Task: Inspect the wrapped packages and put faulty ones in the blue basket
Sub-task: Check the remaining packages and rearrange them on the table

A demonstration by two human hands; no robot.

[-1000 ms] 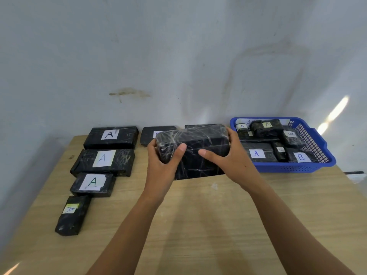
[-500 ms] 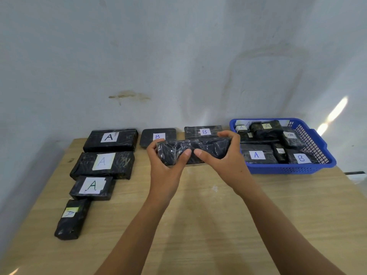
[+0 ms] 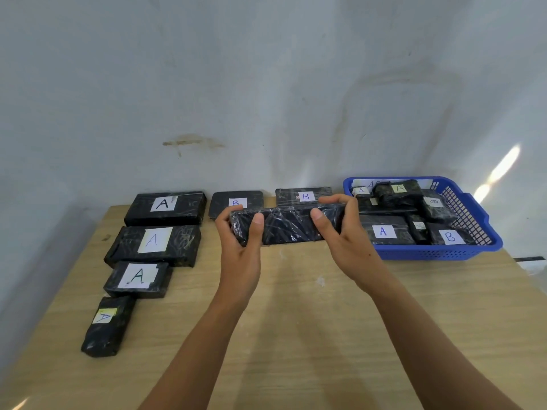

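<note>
Above surface centre, black wrapped package held edge-on between left hand and right hand. Fingers curled round each end, thumbs pressed on near face. Inspection step judged in hand. If fault found, package to be carried right into blue basket; otherwise laid back on surface.

You face a pale, whitish wall, mottled and faintly streaked. There is a brown smear on it, left of centre, above the bench. A bright slanting patch of light falls on the wall at your right. A side wall closes in at your left, shadowed low down. The bench has a light wood-grain top and stands against the back wall, with a small white fleck near its middle.
</note>
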